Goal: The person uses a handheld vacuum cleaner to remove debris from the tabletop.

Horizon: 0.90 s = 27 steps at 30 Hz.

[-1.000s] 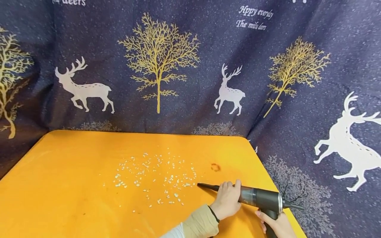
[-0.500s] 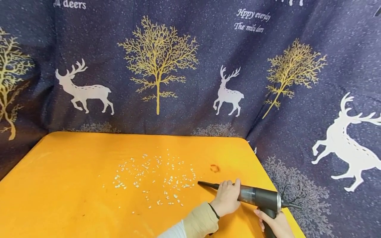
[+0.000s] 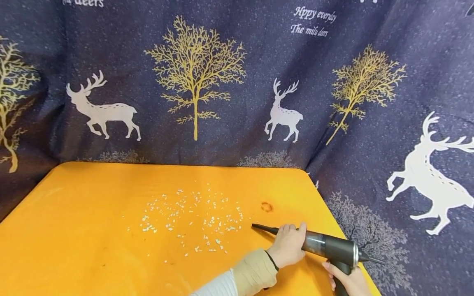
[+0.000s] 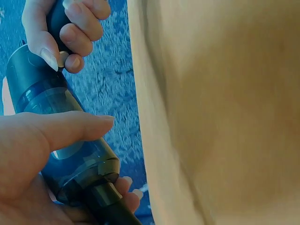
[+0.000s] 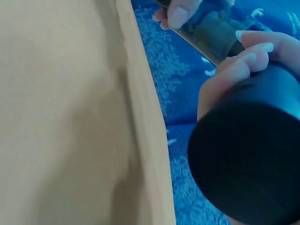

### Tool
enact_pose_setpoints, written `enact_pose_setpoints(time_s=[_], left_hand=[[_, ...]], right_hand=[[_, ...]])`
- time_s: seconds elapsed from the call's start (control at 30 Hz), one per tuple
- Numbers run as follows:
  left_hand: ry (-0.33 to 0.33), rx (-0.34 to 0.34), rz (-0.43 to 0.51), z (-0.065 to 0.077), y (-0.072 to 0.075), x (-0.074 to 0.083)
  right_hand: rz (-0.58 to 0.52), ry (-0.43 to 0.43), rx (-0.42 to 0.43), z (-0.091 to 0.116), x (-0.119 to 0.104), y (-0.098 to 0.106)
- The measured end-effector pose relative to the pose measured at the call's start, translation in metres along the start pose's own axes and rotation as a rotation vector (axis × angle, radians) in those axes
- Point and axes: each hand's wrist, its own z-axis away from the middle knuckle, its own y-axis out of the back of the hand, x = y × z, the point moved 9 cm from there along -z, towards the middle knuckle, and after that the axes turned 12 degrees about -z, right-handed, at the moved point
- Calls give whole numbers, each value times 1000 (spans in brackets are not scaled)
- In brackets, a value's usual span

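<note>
A black handheld vacuum cleaner (image 3: 338,250) with a clear dust chamber is held over the right side of the yellow table. My left hand (image 3: 289,244) grips its front, thumb and fingers around the clear chamber (image 4: 79,164) in the left wrist view. My right hand (image 3: 351,279) holds the pistol handle, its fingers (image 5: 229,75) curled round it in the right wrist view. The handle's round black base (image 5: 243,164) fills the lower right there. The narrow nozzle (image 3: 264,228) points left, its tip just right of the scattered white bits (image 3: 212,224).
The white scraps spread across the middle of the yellow table (image 3: 92,246). A brown ring mark (image 3: 266,206) lies near its right side. Behind and to the right hangs a dark blue curtain (image 3: 229,144) printed with deer and trees.
Over the last half second the vacuum cleaner and both hands have shifted slightly right, drawing the nozzle tip a little away from the white bits. Both grips stay the same.
</note>
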Motion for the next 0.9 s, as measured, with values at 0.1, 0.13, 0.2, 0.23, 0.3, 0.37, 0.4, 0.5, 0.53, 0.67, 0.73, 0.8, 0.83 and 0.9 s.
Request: enact_pose_setpoints(time_s=[0.1, 0.13, 0.2, 0.23, 0.3, 0.37, 0.4, 0.5, 0.53, 0.67, 0.73, 0.8, 0.83, 0.9], left_hand=[[-14, -42, 9, 1, -4, 8], [-17, -50, 16, 0, -6, 9], [-19, -61, 31, 0, -8, 11], [-20, -62, 30, 0, -9, 11], [-25, -62, 28, -1, -10, 12], [-29, -58, 22, -1, -10, 12], [-30, -54, 14, -1, -10, 13], [-20, -28, -6, -3, -9, 11], [-15, -20, -15, -4, -8, 11], [-5, -4, -40, -6, -6, 8], [-6, -3, -44, -8, -7, 8], [-6, 1, -42, -9, -7, 7], [-7, 2, -40, -10, -7, 6], [-6, 2, -37, -12, -7, 4]], right_hand=[[-18, -56, 11, 6, 6, 6], [-19, -59, 18, 7, 7, 7], [-6, -64, 48, 7, 9, 10], [-2, -58, 56, 7, 9, 10], [-6, -53, 63, 6, 11, 10], [-2, -51, 78, 5, 12, 12], [-2, -46, 80, 5, 13, 12], [-8, -29, 79, 2, 12, 12], [-7, -18, 76, 1, 11, 11], [3, 7, 86, -3, 9, 10], [13, 15, 115, -4, 8, 11], [24, 27, 142, -6, 8, 13], [27, 33, 155, -7, 7, 13], [33, 44, 176, -9, 6, 13]])
